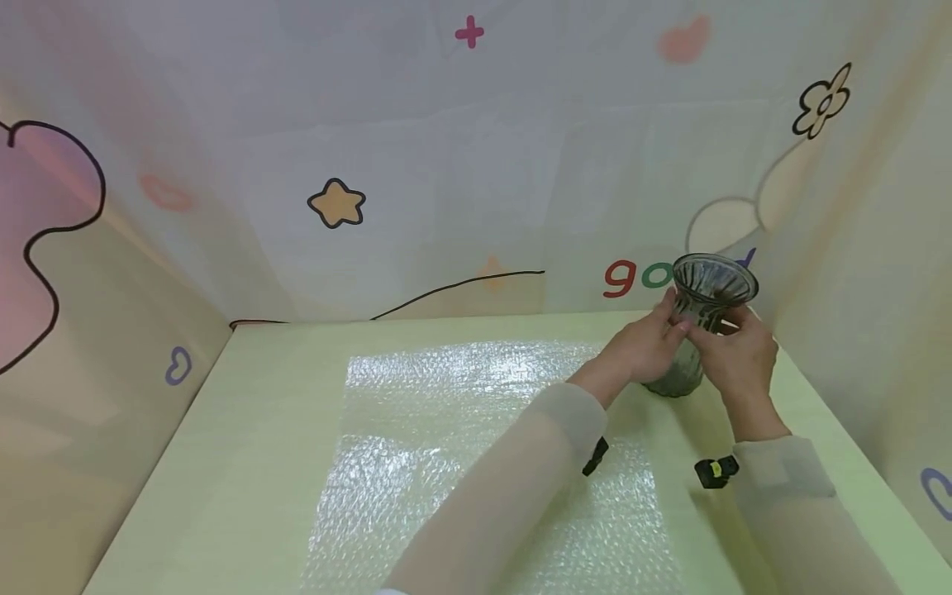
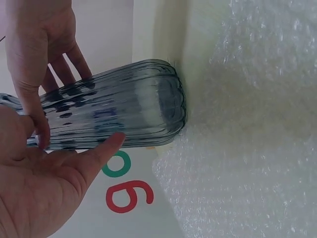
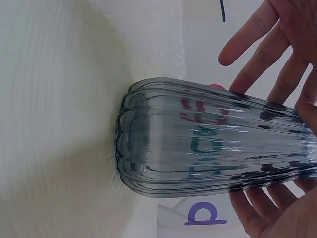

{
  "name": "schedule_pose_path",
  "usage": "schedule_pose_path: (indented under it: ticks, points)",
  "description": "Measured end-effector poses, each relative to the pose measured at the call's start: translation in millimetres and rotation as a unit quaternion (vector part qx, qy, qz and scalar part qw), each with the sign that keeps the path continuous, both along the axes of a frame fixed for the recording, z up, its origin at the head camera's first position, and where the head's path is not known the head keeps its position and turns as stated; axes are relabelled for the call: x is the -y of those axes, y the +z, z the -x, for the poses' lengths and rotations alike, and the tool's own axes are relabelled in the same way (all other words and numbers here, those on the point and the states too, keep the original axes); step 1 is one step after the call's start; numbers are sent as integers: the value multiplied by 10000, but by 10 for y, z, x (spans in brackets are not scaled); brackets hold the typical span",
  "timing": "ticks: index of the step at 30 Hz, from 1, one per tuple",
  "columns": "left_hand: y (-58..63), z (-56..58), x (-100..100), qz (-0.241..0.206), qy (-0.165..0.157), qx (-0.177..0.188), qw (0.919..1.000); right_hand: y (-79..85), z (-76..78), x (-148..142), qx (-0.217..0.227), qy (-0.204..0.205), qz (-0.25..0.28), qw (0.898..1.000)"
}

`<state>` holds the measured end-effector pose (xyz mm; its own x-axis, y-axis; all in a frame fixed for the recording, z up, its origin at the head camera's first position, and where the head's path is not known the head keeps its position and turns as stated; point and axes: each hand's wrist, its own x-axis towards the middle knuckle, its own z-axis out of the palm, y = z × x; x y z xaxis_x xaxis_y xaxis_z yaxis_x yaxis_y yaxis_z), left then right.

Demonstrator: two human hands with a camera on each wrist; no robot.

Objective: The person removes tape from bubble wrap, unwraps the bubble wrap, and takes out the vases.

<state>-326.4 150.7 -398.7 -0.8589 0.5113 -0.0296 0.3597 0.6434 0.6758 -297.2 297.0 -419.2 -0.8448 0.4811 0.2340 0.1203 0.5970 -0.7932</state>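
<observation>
A smoky-grey ribbed glass vase with a flared rim stands nearly upright at the far right of the table. My left hand holds it around the narrow neck from the left, thumb towards me. From the right, my right hand grips the same neck, the two thumbs close together. Fingers of both hands lie along the ribbed glass in the right wrist view, where the vase shows its thick base. Whether the base touches the tabletop or hovers just above it, I cannot tell.
A large sheet of clear bubble wrap lies flat across the middle of the pale table, left of the vase. Printed cloth walls rise behind the table and at both sides. Black wrist straps show at the cuffs.
</observation>
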Motion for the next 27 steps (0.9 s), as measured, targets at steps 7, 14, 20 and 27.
schedule_pose_path:
  ticks: [7, 14, 20, 27]
  points:
    - [-54, 8, 13, -97, -70, 21, 9999, -39, 9, -1, -38, -11, 50, 10000]
    - [-95, 14, 33, -183, -148, 65, 9997, -53, 11, -6, -99, 96, 88, 9999]
    - [-114, -2, 38, -204, -195, 217, 9994, -66, 2, -10, 10, 133, 138, 9998]
    - [-163, -10, 73, -305, -284, 364, 9985, -90, -17, 1, 127, 276, 268, 9992]
